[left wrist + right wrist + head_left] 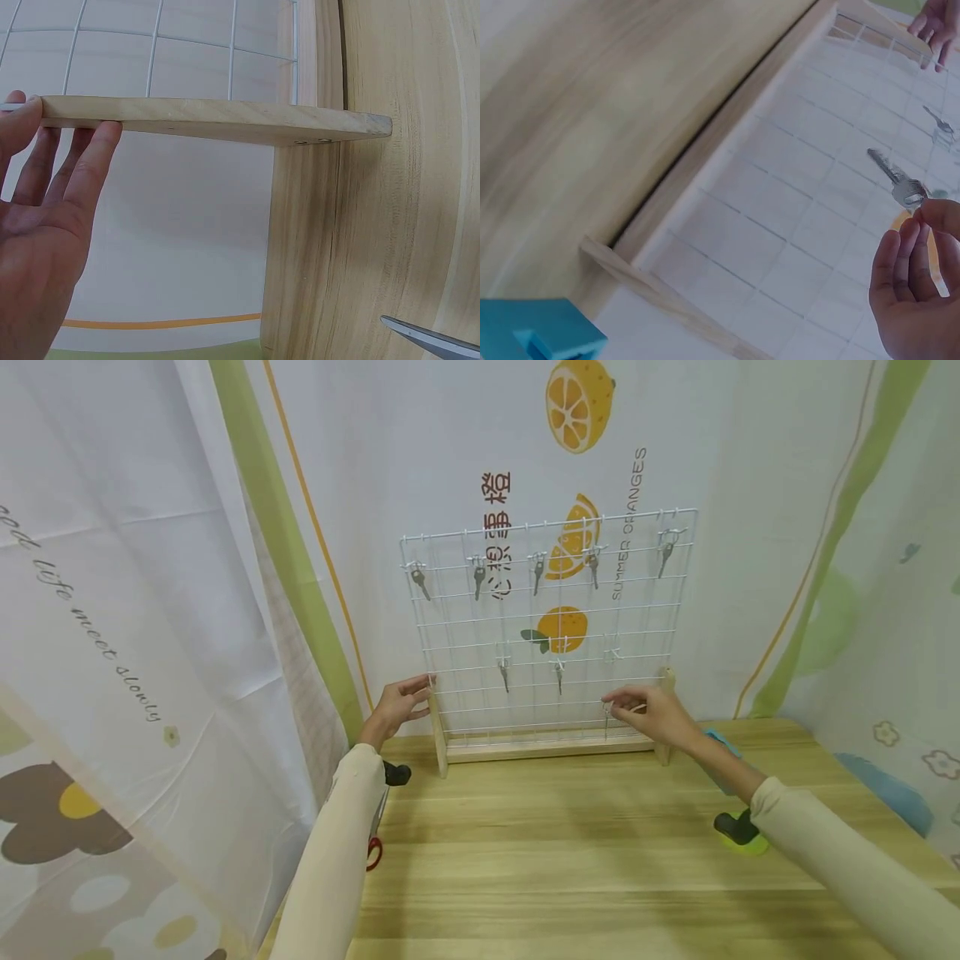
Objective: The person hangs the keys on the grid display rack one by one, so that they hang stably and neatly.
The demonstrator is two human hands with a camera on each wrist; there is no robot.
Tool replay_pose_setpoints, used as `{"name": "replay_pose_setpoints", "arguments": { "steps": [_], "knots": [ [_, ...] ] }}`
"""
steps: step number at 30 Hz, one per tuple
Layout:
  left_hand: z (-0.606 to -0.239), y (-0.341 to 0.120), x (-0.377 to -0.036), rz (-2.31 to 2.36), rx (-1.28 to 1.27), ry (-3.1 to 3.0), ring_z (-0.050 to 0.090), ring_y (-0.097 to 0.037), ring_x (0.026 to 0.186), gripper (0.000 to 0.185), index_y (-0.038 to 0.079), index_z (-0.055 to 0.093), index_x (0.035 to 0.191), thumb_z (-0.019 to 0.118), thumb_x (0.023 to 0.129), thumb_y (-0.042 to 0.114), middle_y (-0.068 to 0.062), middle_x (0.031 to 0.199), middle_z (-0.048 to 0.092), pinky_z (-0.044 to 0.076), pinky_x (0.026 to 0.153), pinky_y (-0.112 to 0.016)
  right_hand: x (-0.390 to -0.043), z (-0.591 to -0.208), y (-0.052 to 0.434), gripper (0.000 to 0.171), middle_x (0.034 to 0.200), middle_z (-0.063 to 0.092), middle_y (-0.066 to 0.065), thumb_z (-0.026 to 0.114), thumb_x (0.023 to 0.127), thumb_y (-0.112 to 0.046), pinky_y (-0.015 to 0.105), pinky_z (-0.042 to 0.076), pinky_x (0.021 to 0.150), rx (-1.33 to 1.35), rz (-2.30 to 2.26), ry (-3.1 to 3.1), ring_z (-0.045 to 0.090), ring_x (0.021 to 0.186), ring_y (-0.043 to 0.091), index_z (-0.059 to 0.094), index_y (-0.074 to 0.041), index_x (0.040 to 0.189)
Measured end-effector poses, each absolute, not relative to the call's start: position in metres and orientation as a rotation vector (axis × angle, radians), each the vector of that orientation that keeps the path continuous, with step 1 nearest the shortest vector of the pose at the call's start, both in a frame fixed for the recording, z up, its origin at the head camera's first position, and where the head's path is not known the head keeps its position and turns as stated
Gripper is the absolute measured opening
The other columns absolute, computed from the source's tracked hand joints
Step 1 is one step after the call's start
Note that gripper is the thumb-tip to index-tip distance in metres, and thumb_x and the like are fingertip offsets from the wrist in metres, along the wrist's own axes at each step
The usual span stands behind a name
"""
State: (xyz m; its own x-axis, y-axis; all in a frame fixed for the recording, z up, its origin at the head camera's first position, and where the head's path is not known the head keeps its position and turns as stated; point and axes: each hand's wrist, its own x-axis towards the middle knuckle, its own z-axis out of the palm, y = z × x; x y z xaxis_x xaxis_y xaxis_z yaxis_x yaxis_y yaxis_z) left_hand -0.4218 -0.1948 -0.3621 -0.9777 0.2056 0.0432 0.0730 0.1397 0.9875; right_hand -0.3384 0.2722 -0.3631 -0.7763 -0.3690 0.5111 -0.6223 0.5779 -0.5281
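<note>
At twelve o'clock on the pale wooden table [570,860] stands a white wire grid rack on a wooden base [551,627], small metal keys hanging from its hooks. The left hand [397,706], fingers straight, rests against the rack's wooden left post [217,120] at ten o'clock. At one o'clock, the right hand [652,710] pinches a small silver key [897,178] between its fingertips, just before the grid's lower right.

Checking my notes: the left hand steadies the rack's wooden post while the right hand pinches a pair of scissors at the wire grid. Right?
Not quite. The right hand pinches a key, not scissors, as the right wrist view shows. The left hand does steady the wooden post at the wire grid.
</note>
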Motion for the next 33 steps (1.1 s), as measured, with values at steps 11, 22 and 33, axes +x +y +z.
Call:
{"name": "replay_pose_setpoints", "arguments": {
  "steps": [11, 22, 33],
  "knots": [
    [-0.365, -0.195, -0.427, 1.981, 0.285, 2.284, 0.04, -0.032, 0.149, 0.05, 0.007, 0.042, 0.159, 0.052, 0.11, 0.007, -0.013, 0.163, 0.04, 0.051, 0.111, -0.043, -0.351, -0.331, 0.286, 0.021, 0.098, 0.077, 0.018, 0.071, 0.098, -0.003, 0.009, 0.055, 0.068, 0.638, 0.922, -2.427, 0.075, 0.083, 0.029, 0.075, 0.0, 0.119],
    [-0.363, -0.196, -0.426, 1.987, 0.284, 2.269, 0.038, -0.032, 0.15, 0.05, 0.006, 0.042, 0.159, 0.053, 0.11, 0.007, -0.014, 0.164, 0.039, 0.05, 0.112, -0.045, -0.368, -0.317, 0.294, 0.021, 0.102, 0.077, 0.021, 0.07, 0.099, -0.007, 0.008, 0.051, 0.063, 0.56, 0.92, -2.419, 0.075, 0.088, 0.032, 0.075, -0.001, 0.119],
    [-0.362, -0.196, -0.426, 1.979, 0.292, 2.27, 0.039, -0.033, 0.149, 0.049, 0.006, 0.043, 0.158, 0.052, 0.11, 0.006, -0.015, 0.164, 0.039, 0.05, 0.112, -0.044, -0.38, -0.318, 0.29, 0.023, 0.104, 0.076, 0.025, 0.071, 0.098, -0.006, 0.006, 0.048, 0.063, 0.548, 0.984, -2.44, 0.073, 0.094, 0.041, 0.074, 0.002, 0.119]
  ]
}}
